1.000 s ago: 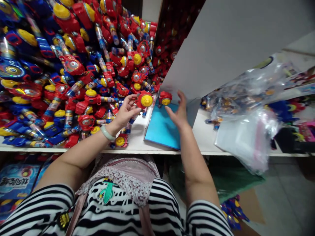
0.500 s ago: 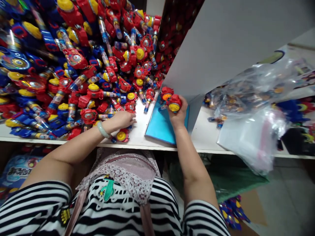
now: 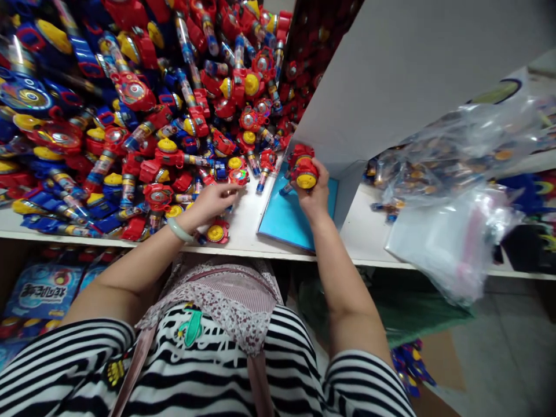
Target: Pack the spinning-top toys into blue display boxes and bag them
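Observation:
My right hand (image 3: 316,194) is closed around a red toy with a yellow disc (image 3: 306,175), over a blue spiral-bound notebook (image 3: 282,223). Just behind it, a second red toy (image 3: 300,152) shows above the notebook; whether it is also gripped I cannot tell. My left hand (image 3: 214,202), wearing a pale bangle, is at the near edge of the toy pile. Its fingers are stretched out beside a red toy with a silvery disc (image 3: 237,176), contact unclear. Below that hand, another red toy with a yellow disc (image 3: 216,233) lies at the shelf's front.
A heap of red and blue toys with clear candy-filled tubes (image 3: 130,116) covers the left. A grey upright panel (image 3: 369,75) rises behind the notebook. Plastic bags (image 3: 452,226) lie on the right of the white shelf (image 3: 247,246). Printed boxes (image 3: 46,289) sit below.
My left hand has shifted slightly away from me, its fingers now straighter. My right hand has tilted the red toy a little above the notebook. The camera view has shifted slightly.

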Demonstrator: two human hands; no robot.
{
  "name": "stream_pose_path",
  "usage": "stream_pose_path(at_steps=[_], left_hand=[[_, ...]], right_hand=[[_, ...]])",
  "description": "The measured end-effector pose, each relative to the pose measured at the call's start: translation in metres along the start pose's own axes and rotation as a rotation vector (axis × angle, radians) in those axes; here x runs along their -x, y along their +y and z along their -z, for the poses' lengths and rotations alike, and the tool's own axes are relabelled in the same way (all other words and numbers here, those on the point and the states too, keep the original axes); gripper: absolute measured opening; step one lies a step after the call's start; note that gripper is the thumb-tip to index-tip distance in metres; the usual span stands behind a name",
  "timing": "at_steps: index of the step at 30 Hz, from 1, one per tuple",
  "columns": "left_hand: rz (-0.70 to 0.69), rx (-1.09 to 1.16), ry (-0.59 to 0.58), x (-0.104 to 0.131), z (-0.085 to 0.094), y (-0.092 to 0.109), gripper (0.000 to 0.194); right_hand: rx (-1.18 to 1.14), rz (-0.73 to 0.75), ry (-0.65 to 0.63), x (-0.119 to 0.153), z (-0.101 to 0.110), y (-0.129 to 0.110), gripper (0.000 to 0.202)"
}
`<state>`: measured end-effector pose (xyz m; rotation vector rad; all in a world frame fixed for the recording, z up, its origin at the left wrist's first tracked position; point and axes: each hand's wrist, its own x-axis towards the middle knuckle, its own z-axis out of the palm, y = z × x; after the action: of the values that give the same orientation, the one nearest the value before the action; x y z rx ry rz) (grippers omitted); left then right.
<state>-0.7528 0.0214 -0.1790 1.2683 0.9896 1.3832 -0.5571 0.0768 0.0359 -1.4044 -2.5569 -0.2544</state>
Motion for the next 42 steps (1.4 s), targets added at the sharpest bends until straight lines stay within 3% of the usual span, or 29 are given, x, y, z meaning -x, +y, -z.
stream_pose_path(at_steps=[4, 6, 8, 11, 14, 16, 18, 21, 23, 25, 27, 32, 37, 40, 42], left_hand=[[-0.036, 0.5, 0.106, 0.003, 0.005, -0.001, 0.045], [-0.056, 0.634, 0.176, 0.006, 0.005, 0.004, 0.041], [-0.054, 0.766, 0.197, 0.008, 0.001, 0.01, 0.038], [-0.048, 0.99, 0.013, 0.011, -0.011, 0.021, 0.044], [-0.118, 1.08, -0.229, 0.015, -0.022, 0.035, 0.047], [-0.22, 0.952, -0.315, 0.02, -0.019, 0.041, 0.046], [-0.327, 0.67, -0.306, 0.029, -0.004, 0.038, 0.05], [-0.408, 0.113, -0.25, 0.048, 0.028, 0.015, 0.057], [-0.423, -0.212, -0.31, 0.061, 0.04, -0.005, 0.056], [-0.429, -0.408, -0.389, 0.07, 0.041, -0.02, 0.05], [-0.433, -0.441, -0.404, 0.075, 0.034, -0.026, 0.041], [-0.372, -0.099, -0.311, 0.072, 0.029, -0.021, 0.034], [-0.037, 0.577, -0.072, 0.059, 0.032, -0.009, 0.047], [0.127, 1.009, -0.02, 0.052, 0.02, 0.011, 0.043], [0.159, 1.135, -0.006, 0.052, 0.007, 0.032, 0.04]], right_hand=[[0.02, -0.041, -0.054, 0.003, -0.006, 0.002, 0.062], [0.041, -0.024, -0.087, 0.002, 0.005, -0.008, 0.065], [0.062, -0.004, -0.015, 0.007, 0.02, -0.027, 0.07], [-0.045, -0.041, 0.123, 0.026, 0.023, -0.069, 0.078], [-0.282, -0.085, 0.04, 0.042, 0.002, -0.107, 0.091], [-0.378, -0.079, 0.061, 0.046, -0.008, -0.116, 0.097], [-0.401, -0.05, 0.184, 0.045, -0.005, -0.108, 0.098], [-0.271, 0.021, 0.349, 0.046, 0.016, -0.074, 0.096], [-0.127, 0.071, 0.383, 0.05, 0.023, -0.049, 0.088], [-0.038, 0.109, 0.373, 0.055, 0.019, -0.03, 0.077], [-0.019, 0.124, 0.359, 0.061, 0.008, -0.021, 0.069], [-0.043, 0.151, 0.239, 0.071, -0.006, -0.015, 0.069], [-0.013, 0.111, 0.083, 0.075, 0.002, -0.015, 0.063], [0.102, 0.146, 0.005, 0.077, 0.025, -0.041, 0.07], [0.173, 0.242, 0.023, 0.082, 0.038, -0.072, 0.082]])
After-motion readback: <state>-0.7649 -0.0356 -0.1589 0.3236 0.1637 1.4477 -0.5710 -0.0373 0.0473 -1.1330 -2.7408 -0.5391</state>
